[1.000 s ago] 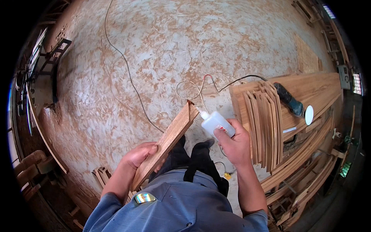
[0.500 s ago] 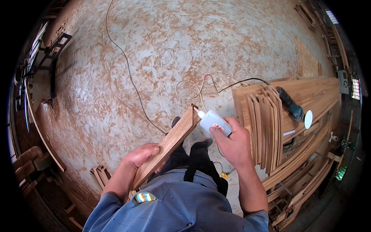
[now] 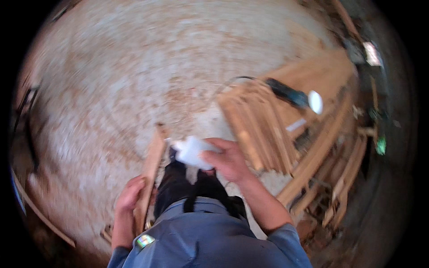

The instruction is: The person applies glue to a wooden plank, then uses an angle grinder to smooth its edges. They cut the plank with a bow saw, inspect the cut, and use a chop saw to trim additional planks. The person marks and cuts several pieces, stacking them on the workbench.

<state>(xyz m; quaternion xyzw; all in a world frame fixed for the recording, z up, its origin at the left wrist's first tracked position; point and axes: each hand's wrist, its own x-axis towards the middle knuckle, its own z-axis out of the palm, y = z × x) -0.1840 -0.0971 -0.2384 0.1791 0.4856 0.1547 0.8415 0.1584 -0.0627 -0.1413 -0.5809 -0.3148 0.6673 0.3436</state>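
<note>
My left hand (image 3: 130, 193) is wrapped round a brown wooden board (image 3: 153, 161), which slants upward in front of my body. The board's far end has a darker, cut-looking tip. In my right hand (image 3: 229, 159) is a pale, translucent squeeze bottle (image 3: 195, 152), lying nearly sideways with its nozzle toward the board's far end. Motion blur hides whether the nozzle touches the wood. Fingers of my right hand close round the bottle's base.
On the right, several narrow wooden pieces (image 3: 257, 127) lie on a wide wooden panel (image 3: 319, 67). A dark power tool with a white disc (image 3: 290, 94) rests there too. Further wooden boards (image 3: 328, 138) are stacked beside it. Dust streaks the pale floor (image 3: 134, 67).
The view has swung right and blurred, so the stacked wood appears further left. Board and bottle both appear further left, and the board stands steeper. Both hands keep their holds.
</note>
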